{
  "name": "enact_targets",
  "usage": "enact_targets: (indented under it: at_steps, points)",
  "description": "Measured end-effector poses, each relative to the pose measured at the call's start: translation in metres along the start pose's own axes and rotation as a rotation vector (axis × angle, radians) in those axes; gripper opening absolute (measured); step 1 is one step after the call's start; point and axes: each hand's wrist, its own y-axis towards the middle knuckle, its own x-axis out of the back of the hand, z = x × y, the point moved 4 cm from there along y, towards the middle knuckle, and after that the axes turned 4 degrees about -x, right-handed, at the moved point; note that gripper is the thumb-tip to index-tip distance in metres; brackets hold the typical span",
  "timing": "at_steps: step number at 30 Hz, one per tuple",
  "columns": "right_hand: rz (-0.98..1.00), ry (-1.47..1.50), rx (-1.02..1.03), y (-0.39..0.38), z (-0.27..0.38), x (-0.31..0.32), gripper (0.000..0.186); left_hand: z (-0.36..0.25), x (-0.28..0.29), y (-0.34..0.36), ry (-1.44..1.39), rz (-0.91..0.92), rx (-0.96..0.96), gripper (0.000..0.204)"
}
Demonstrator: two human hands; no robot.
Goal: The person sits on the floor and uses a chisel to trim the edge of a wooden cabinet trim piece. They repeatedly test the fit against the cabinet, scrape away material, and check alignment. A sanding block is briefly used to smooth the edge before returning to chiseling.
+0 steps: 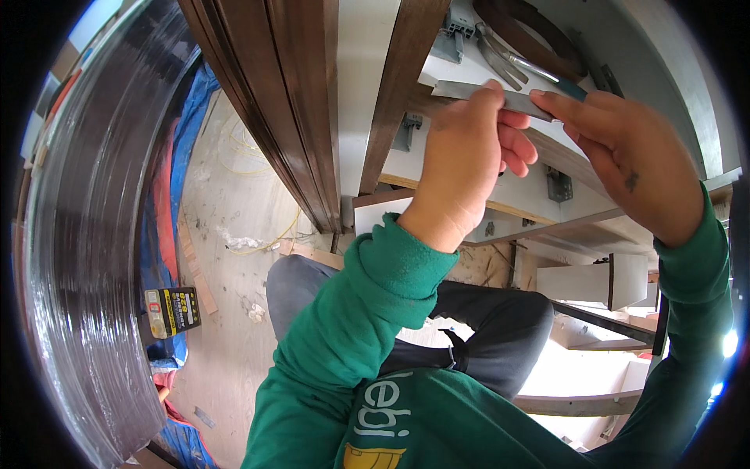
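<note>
A thin, flat, grey metal-looking strip [453, 90] is pinched between my two hands over a cabinet shelf. My left hand [466, 152] grips it near the middle, thumb on top and the other fingers curled loosely below. At the strip's right end, my right hand [637, 152] closes on it with thumb and fingertips. Just beyond the strip, a claw hammer [504, 62] with a metal shaft lies on the shelf; its blue handle runs behind my right hand. Next to the hammer is a coil of brown banding [531, 27].
Brown cabinet framing [285, 102] stands left of my hands. Metal hinge fittings [559, 184] sit on the white panels. Plastic-wrapped dark panels [98, 258] line the far left, beside a blue tarp [190, 141] and a yellow-black box [173, 311]. Scraps litter the floor [234, 336].
</note>
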Motion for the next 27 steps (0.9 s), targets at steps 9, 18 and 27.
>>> enact_targets:
  at_steps: [9, 18, 27]
  points:
    - [0.018, -0.019, -0.026, 0.0015, 0.0049, 0.0008, 0.052, 0.0044, -0.0096, 0.0013, -0.027, 0.01, -0.051, 0.045]
    - [-0.008, 0.014, -0.014, 0.0037, 0.0051, -0.0024, 0.053, 0.0028, -0.008, 0.0022, -0.03, -0.026, -0.05, 0.044]
    - [-0.008, -0.01, -0.004, 0.0058, 0.0053, -0.0003, 0.053, 0.0008, -0.0061, 0.0033, -0.053, -0.025, -0.057, 0.043]
